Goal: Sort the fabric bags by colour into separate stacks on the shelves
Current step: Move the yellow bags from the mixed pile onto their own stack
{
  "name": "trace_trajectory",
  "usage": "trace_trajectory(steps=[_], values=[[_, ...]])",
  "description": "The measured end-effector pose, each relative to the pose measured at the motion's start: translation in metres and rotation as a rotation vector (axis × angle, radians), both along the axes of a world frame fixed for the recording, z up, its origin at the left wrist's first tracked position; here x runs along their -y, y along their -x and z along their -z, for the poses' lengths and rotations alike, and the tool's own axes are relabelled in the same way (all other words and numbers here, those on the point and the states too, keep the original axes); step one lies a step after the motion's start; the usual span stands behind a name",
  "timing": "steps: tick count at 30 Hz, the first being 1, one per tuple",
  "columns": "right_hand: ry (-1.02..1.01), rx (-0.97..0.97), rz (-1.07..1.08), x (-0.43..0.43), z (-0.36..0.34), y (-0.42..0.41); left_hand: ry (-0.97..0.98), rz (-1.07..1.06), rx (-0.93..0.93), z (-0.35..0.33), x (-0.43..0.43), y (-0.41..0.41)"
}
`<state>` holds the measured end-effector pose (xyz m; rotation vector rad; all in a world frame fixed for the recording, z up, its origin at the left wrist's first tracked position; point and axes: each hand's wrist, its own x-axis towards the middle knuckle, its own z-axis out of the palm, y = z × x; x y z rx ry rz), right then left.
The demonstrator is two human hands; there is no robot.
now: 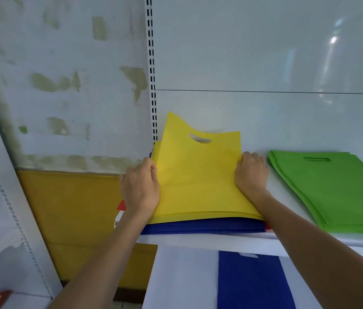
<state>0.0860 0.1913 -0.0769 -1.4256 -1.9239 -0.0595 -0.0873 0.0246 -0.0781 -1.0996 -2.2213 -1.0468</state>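
- I am gripping the yellow bags (198, 179) from both sides. My left hand (140, 188) is curling its fingers round their left edge, and my right hand (251, 175) is curling its fingers over their right edge.
- The yellow bags are lying directly between my hands, neither hand nearer than the other. Their long axis is running away from me toward the back panel (265, 119). The handle cutout (200, 139) is sitting at the far end, which is bending up against that panel.
- They are resting on top of a blue stack (202, 226) on the upper shelf (220, 241), so two colours are sharing one pile.
- The green stack (332, 190) is lying just beside my right hand, apart from the yellow.
- One blue bag (251, 282) is lying on the shelf below.
- I am judging that the yellow needs lifting clear of the blue and drawing toward me along its length, since the green is blocking any slide to the right.
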Motion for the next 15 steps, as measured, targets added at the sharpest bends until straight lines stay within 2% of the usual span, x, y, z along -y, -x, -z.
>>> trace_trajectory(steps=[3, 7, 10, 15], values=[[0.047, -0.037, -0.025, 0.004, -0.004, -0.001, 0.067, -0.008, -0.078, -0.006, 0.002, -0.005], [0.042, -0.076, -0.114, 0.011, -0.021, -0.005, 0.171, 0.086, -0.197, -0.019, 0.002, -0.005], [-0.011, -0.047, -0.174, 0.013, -0.04, -0.024, 0.18, 0.204, -0.155, -0.033, 0.003, -0.011], [-0.01, -0.051, -0.088, 0.006, -0.065, -0.108, 0.191, 0.437, -0.062, -0.056, -0.016, -0.064]])
